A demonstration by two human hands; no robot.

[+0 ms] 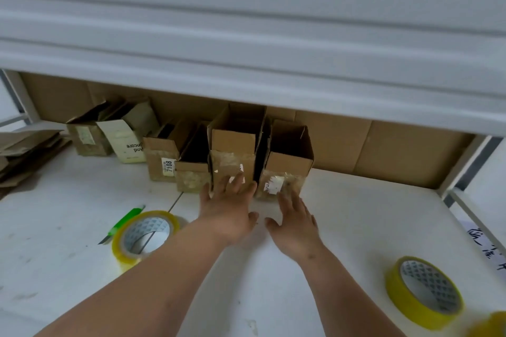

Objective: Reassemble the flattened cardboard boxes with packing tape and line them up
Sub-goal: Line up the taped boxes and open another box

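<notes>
Hands flat, fingers straight. My left hand [228, 209] presses the tall box [233, 157]; my right hand [294, 217] touches the end box [286, 169] just beside it. Both stand in the box row at the table's [369, 227] back. Tape roll [143, 238] lies left.

Flattened cardboard pile [24, 153] and yellow object [490, 327] cut by edges; right hand [294, 223] motion-blurred.
</notes>
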